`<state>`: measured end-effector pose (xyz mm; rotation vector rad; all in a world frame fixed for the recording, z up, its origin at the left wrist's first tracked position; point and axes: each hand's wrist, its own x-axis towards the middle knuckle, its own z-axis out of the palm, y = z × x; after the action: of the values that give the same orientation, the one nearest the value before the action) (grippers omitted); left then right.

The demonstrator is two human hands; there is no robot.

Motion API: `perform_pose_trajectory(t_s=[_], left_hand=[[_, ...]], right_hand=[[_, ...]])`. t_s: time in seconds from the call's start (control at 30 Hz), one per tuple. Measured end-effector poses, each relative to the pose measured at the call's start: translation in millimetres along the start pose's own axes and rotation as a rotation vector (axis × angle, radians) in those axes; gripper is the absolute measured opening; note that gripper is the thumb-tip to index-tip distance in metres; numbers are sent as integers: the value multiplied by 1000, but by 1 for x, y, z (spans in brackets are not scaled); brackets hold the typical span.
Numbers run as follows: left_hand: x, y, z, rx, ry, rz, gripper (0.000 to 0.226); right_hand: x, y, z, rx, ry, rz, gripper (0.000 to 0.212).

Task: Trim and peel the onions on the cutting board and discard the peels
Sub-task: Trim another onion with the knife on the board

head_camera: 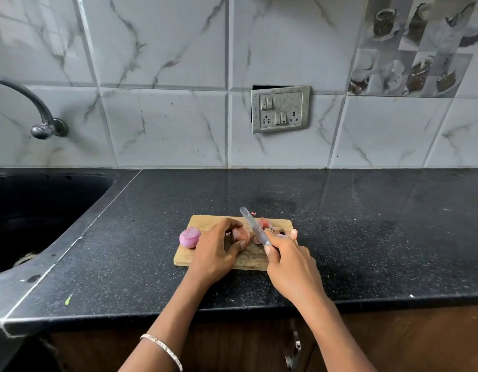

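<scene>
Counter (pixel 366 224), board (pixel 203 221): L grip (pixel 216 251) round onion (pixel 241 234), R grip (pixel 288 261) round knife (pixel 252 224); peels (pixel 293 234) beside.

Both forearms reach forward; the left hand (pixel 216 249) curls round an onion (pixel 241 234), the right hand (pixel 288 261) just beside it grips a knife (pixel 255 226).

No text, number or brand is showing clearly enough to be read. The blade of the knife (pixel 255 228) is carrying a small dark mark close to the handle, but it is coming through too blurred to make out.
</scene>
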<state>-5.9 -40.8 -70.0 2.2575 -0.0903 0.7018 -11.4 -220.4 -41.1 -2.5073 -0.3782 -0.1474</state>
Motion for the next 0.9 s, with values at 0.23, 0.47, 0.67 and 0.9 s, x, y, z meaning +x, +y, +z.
perform_pose_trajectory(t_s=[0.23, 0.47, 0.67, 0.9], left_hand=[[1, -2, 0, -60, 24, -43, 31], [1, -3, 0, -63, 9, -3, 31], [4, -4, 1, -95, -5, -37, 27], [5, -5, 1, -115, 13, -64, 25]], right_hand=[[-13, -8, -6, -31, 3, -20, 35], [-25, -22, -14, -75, -2, -43, 43], [-22, -25, -16, -142, -25, -47, 53], [-13, -27, -9, -97, -42, -33, 52]])
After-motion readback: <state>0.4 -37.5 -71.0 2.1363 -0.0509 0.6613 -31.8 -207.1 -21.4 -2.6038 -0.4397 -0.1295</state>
